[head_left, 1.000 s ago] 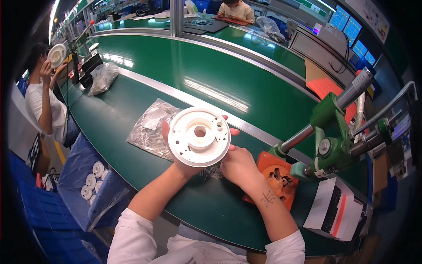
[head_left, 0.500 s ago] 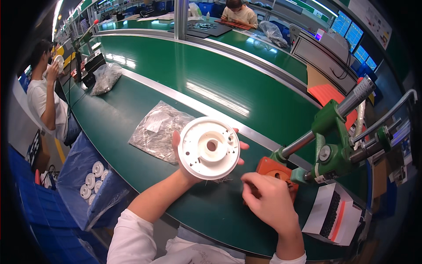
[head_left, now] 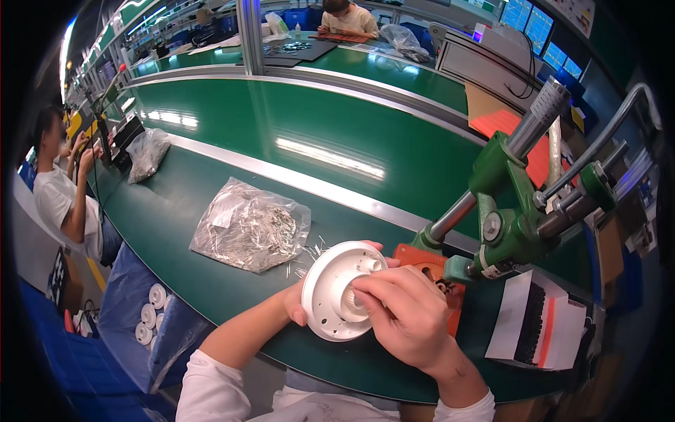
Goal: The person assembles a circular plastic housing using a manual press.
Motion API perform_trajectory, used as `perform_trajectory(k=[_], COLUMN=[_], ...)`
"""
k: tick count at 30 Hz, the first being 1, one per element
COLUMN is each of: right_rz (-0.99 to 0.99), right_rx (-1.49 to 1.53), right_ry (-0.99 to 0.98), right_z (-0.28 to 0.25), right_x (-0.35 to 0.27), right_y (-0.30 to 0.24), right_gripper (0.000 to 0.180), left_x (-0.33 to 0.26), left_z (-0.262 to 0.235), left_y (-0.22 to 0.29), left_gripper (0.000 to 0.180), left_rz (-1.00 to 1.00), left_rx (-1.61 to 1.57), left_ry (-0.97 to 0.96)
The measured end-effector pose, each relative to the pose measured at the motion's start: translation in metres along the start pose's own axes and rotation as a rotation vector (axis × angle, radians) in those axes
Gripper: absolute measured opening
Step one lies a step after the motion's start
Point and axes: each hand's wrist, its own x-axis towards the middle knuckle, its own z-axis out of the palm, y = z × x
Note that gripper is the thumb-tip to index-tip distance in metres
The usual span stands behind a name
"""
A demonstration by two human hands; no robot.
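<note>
A white round plastic housing with a raised central ring and small holes is tilted in front of me. My left hand grips it from behind and by its left rim, with part of the fingers hidden. At the central ring, the fingers of my right hand are pinched together; whatever lies between their tips is hidden. Just beyond the housing is a clear plastic bag of thin metal pins, some loose pins scattered beside it.
Close on the right stands a green hand press with an orange base. A white box with black and red parts lies beside it. Lower left, a blue-lined bin holds several white housings. Co-workers sit at left and at back.
The housing has come down nearer to me and tilted toward the right. My right hand has moved from beside the press base to the housing's central ring. The view has shifted slightly.
</note>
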Motion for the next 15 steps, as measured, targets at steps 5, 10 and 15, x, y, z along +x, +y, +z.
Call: perform_trajectory(k=[5,10,15], right_rz=[0.013,0.059,0.06], right_rx=[-0.05,-0.051,-0.095], right_ry=[-0.034,-0.096,-0.147], right_z=[-0.008,-0.016,-0.021], right_x=[-0.002,-0.003,-0.003], right_y=[0.001,0.002,0.004], right_gripper=[0.022,0.018,0.015], left_x=[0.0,0.002,0.0], left_z=[0.003,0.002,0.004], left_y=[0.002,0.005,0.006], left_gripper=[0.158,0.162,0.167], left_rz=[0.028,0.026,0.041], left_rx=[0.002,0.033,0.064], left_ry=[0.029,0.027,0.037])
